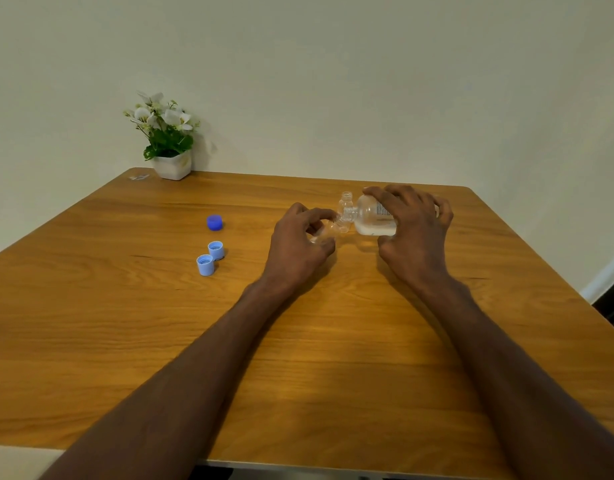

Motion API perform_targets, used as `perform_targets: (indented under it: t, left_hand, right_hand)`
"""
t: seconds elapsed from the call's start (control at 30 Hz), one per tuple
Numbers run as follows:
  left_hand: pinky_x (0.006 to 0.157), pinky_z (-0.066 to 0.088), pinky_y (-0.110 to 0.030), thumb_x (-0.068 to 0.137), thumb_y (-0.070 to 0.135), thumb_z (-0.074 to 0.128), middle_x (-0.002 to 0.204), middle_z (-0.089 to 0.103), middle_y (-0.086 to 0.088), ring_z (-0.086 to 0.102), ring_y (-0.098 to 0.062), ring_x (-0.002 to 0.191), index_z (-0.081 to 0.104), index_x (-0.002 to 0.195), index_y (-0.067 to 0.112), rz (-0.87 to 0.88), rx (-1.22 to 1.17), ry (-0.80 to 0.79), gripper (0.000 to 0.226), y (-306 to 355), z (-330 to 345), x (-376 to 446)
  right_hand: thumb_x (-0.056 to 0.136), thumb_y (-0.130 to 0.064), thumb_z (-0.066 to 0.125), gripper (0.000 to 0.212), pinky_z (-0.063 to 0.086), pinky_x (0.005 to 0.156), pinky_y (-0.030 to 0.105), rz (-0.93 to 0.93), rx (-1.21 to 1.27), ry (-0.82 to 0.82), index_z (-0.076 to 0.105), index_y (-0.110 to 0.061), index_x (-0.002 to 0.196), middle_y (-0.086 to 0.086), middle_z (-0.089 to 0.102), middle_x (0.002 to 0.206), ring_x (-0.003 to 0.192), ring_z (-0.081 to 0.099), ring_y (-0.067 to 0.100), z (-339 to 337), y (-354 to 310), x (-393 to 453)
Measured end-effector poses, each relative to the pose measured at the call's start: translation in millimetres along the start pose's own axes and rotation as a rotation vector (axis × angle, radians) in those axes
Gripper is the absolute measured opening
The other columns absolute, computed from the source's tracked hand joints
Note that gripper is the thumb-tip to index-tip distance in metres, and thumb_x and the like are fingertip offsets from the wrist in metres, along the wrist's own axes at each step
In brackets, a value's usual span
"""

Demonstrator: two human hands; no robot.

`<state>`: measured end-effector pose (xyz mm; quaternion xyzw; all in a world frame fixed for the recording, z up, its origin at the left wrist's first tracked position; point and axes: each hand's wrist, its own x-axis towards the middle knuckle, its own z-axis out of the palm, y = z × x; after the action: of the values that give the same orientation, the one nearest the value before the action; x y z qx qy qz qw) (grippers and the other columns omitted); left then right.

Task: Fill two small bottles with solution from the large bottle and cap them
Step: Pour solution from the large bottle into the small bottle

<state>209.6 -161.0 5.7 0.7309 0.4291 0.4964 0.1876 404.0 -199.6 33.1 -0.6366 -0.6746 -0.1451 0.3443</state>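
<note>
**Pour in progress: large bottle tipped to small bottle**

Right hand (414,230) grips the large bottle (373,218), fingers curled over its top and thumb beneath; grip closed on it. The bottle lies tipped nearly on its side above the desk (125,323), neck pointing left, white liquid pooled along its lower side.

Left hand (298,244) holds a small clear bottle (324,233), fingers and thumb curled round it; grip closed on it. This bottle is tilted, its mouth up and to the right, meeting the neck of the large bottle. Fill level cannot be told.

The second small bottle (346,200) stands upright and uncapped on the desk, just behind the two necks.

Left of the hands, well apart from them: a dark blue cap (214,223) lying top up, and nearer the person two light blue caps (210,258), open sides up, touching or almost so.

A white pot of flowers (167,138) stands at the far left corner of the desk by the wall.
</note>
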Motion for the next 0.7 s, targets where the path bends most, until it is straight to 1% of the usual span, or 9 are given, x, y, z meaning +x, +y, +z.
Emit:
perform_targets:
  t: [0.17, 0.43, 0.7]
  left_hand:
    - [0.081, 0.057, -0.026, 0.080, 0.017, 0.081, 0.104, 0.058, 0.004, 0.061, -0.005, 0.094, 0.072, 0.125, 0.026, 0.003, 0.004, 0.001, 0.047, 0.3, -0.4, -0.2]
    - [0.082, 0.057, -0.026, 0.081, 0.017, 0.081, 0.106, 0.059, 0.003, 0.061, -0.005, 0.095, 0.072, 0.126, 0.025, -0.005, -0.004, -0.002, 0.047, 1.2, -1.6, -0.1]
    - [0.081, 0.058, -0.031, 0.081, 0.018, 0.080, 0.105, 0.058, 0.004, 0.061, -0.005, 0.094, 0.072, 0.126, 0.026, -0.005, -0.005, 0.002, 0.046, 1.2, -1.5, -0.8]
  right_hand:
    - [0.067, -0.005, 0.081, 0.091, 0.017, 0.113, 0.042, 0.013, -0.009, -0.019, 0.053, -0.040, 0.146, -0.004, 0.053, 0.147, 0.139, 0.042, 0.022, 0.0, -0.1, 1.1]
    - [0.067, -0.005, 0.081, 0.091, 0.019, 0.114, 0.045, 0.008, -0.007, -0.016, 0.053, -0.040, 0.146, -0.004, 0.053, 0.147, 0.139, 0.042, 0.022, 0.0, -0.9, 1.5]
    - [0.066, -0.006, 0.082, 0.090, 0.019, 0.113, 0.044, 0.008, -0.005, -0.008, 0.054, -0.039, 0.145, -0.004, 0.054, 0.146, 0.139, 0.043, 0.022, -0.2, -0.9, 1.6]
